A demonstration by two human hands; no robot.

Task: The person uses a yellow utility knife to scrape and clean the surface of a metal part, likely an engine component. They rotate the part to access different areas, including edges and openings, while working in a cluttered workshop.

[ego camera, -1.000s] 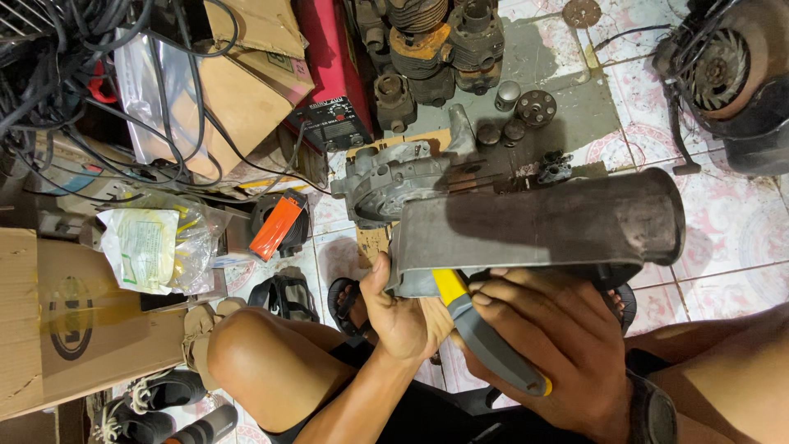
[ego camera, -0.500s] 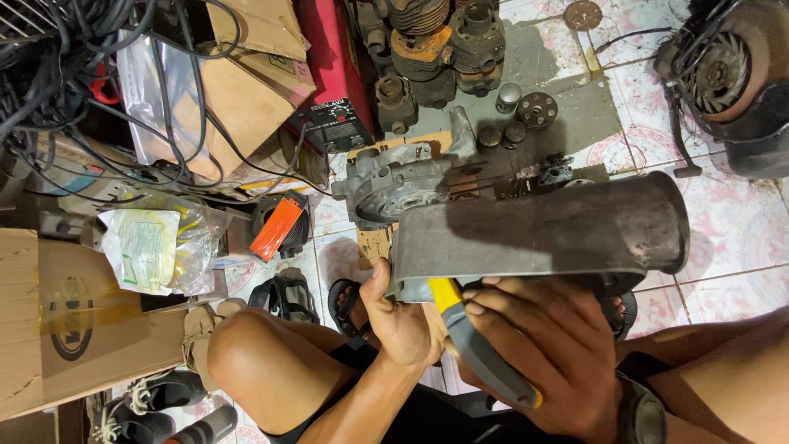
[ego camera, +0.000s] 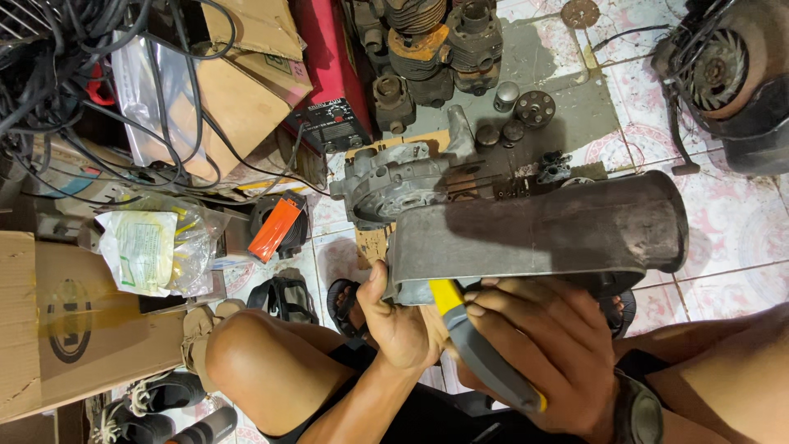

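Note:
A large grey metal shroud (ego camera: 534, 234), tube-shaped and open at its right end, lies across my lap. My left hand (ego camera: 393, 316) grips its left lower edge, thumb on the metal. My right hand (ego camera: 549, 353) is closed around a tool with a yellow and grey handle (ego camera: 477, 345), whose tip goes up under the shroud and is hidden. A dark watch sits on my right wrist. Just behind the shroud lies a grey engine casing (ego camera: 390, 177) on the floor.
Engine cylinders (ego camera: 436, 41) and small round parts stand on the tiles at the back. A red machine (ego camera: 329, 74), cardboard boxes (ego camera: 66, 321), tangled black cables (ego camera: 57, 74) and a plastic bag crowd the left. A black motor housing (ego camera: 731, 82) sits at the right. Sandals lie by my knee.
The shroud and both hands have shifted slightly; the grip on the tool and on the shroud is the same.

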